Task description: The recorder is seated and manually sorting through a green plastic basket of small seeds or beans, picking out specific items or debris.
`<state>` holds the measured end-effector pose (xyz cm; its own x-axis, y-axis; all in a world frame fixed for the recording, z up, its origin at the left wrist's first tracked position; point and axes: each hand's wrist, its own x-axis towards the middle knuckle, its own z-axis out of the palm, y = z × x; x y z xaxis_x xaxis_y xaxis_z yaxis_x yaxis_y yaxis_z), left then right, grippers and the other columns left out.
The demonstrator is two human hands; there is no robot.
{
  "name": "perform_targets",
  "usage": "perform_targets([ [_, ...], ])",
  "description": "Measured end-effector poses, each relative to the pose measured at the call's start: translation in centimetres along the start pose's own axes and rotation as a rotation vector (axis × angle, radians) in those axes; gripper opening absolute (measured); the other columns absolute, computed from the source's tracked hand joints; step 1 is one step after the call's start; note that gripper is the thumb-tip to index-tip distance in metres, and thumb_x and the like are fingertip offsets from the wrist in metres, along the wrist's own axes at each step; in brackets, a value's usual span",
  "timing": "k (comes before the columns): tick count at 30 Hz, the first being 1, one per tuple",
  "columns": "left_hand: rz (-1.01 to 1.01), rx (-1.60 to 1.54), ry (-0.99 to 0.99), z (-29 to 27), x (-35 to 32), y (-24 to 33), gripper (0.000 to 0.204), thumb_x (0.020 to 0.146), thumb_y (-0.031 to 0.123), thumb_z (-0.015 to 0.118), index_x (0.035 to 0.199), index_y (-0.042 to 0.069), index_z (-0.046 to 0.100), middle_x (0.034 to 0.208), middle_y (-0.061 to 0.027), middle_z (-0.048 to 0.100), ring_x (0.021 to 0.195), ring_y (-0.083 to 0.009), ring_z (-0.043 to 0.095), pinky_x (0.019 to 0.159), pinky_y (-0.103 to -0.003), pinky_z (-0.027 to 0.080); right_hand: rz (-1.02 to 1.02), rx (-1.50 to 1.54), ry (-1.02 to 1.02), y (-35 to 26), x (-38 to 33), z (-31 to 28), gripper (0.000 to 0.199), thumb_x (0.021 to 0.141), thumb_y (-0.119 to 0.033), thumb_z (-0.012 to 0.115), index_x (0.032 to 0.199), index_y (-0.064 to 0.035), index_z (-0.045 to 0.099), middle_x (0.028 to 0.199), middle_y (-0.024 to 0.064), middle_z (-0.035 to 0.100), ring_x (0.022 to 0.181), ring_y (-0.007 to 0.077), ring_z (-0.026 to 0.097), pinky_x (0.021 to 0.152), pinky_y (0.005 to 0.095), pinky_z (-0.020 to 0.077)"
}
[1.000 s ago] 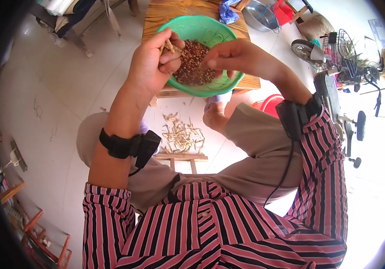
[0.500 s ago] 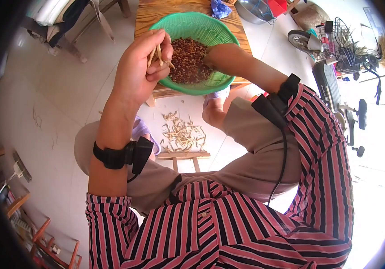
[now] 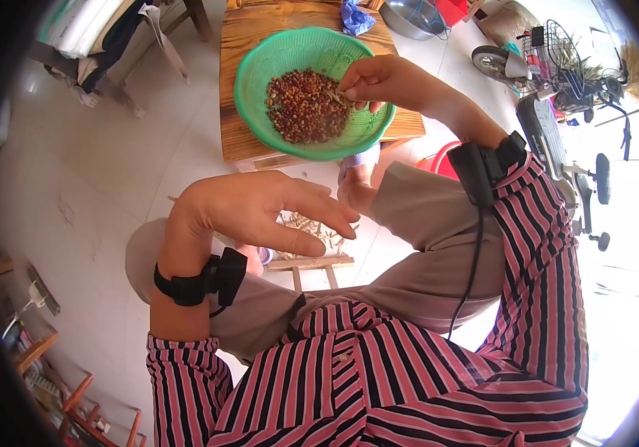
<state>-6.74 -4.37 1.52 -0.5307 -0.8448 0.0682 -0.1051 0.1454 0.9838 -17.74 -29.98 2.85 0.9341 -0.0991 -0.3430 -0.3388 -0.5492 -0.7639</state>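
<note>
Green basket (image 3: 290, 52) holds beans (image 3: 303, 108) (mostly reddish).

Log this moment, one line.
left hand: open, outside green basket | right hand: pinching pale scrap | beans: in basket

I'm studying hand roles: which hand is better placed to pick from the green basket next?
Probably the right hand: it is over the green basket, near the beans. The left hand is away from the basket.
</note>
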Motion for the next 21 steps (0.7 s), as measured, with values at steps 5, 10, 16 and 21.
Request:
perform_targets([
  [5, -0.034, -0.312, 0.411, -0.3, 0.1, 0.6, 0.028, 0.087, 0.014, 0.065, 0.113, 0.005, 0.066, 0.102, -0.0039, 0.068, 0.093, -0.0119, 0.063, 0.079, -0.027, 0.05, 0.073, 0.492, -0.005, -1.9, -0.7, -0.2, 0.019, 0.089, -0.018, 0.067, 0.101, -0.0039, 0.064, 0.088, 0.0012, 0.066, 0.078, 0.008, 0.062, 0.07, 0.0213, 0.0499],
  [10, -0.205, -0.259, 1.074, -2.6, 0.9, -0.3, 0.021, 0.085, 0.012, 0.068, 0.103, 0.002, 0.067, 0.088, 0.0002, 0.066, 0.075, -0.006, 0.057, 0.066, -0.02, 0.045, 0.071, 0.75, -0.057, -3.3, -0.4, 1.9, 0.021, 0.088, -0.015, 0.068, 0.104, -0.0042, 0.059, 0.091, 0.0004, 0.063, 0.081, 0.008, 0.061, 0.073, 0.021, 0.0509],
  [16, -0.145, -0.175, 1.159, -2.7, 3.2, -1.0, 0.015, 0.087, 0.012, 0.067, 0.097, 0.001, 0.066, 0.072, 0.0051, 0.056, 0.053, 0.0004, 0.037, 0.046, -0.017, 0.025, 0.062, 0.957, 0.006, -2.7, -0.5, 3.4, 0.022, 0.089, -0.016, 0.067, 0.104, -0.0037, 0.056, 0.094, 0.0031, 0.062, 0.086, 0.0097, 0.061, 0.078, 0.0224, 0.0529],
  [21, -0.157, -0.278, 1.151, -2.5, 3.2, -0.8, 0.017, 0.087, 0.013, 0.067, 0.096, -0.001, 0.067, 0.079, 0.0017, 0.063, 0.059, 0.0, 0.045, 0.049, -0.017, 0.034, 0.072, 1.015, -0.03, -2.1, -0.3, 3.5, 0.021, 0.09, -0.015, 0.066, 0.104, -0.0036, 0.056, 0.095, 0.0042, 0.063, 0.084, 0.0095, 0.061, 0.078, 0.0218, 0.0529],
])
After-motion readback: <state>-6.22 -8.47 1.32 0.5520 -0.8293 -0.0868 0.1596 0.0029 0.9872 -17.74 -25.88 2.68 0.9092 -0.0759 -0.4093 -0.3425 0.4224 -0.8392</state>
